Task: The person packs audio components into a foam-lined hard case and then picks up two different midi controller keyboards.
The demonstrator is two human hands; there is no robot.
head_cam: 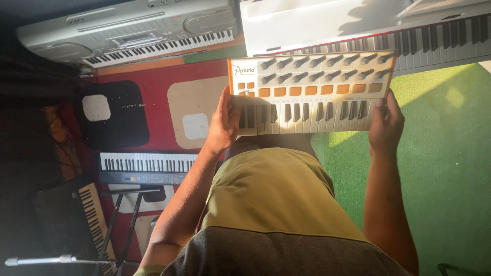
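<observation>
Small white-and-orange mini keyboard controller (311, 92) with wooden side cheeks, rows of grey knobs, orange pads: held level above lap, over green carpet (445, 153).

Gripped at both short ends, probably for balance: left hand (223, 122) wrapped round near-left corner, right hand (386, 122) closed on right edge. Nearby: silver arranger keyboard (133, 30), white digital piano (368, 25), slim black keyboard (146, 166) on stand.
</observation>
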